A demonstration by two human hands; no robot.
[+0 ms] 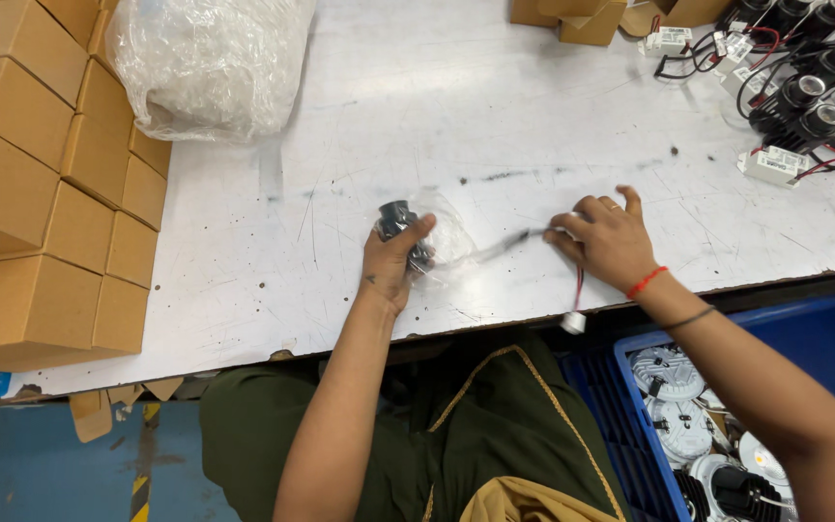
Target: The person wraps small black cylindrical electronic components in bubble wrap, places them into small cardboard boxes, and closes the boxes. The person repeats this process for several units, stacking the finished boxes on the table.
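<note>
Below the right hand (607,239) stands one blue crate (630,425) with several white round lamps. The left hand (391,259) grasps one black lamp body (398,220), partly inside one clear plastic bag (446,237) just beside it. The right hand pinches the wire (524,235) running from it. Beyond the left hand lies one big plastic bundle (210,63); to its left, stacked cardboard boxes (41,184).

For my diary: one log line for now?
left hand: grips black lamp in clear bag | right hand: pinches bag end, wire dangling | white table
</note>
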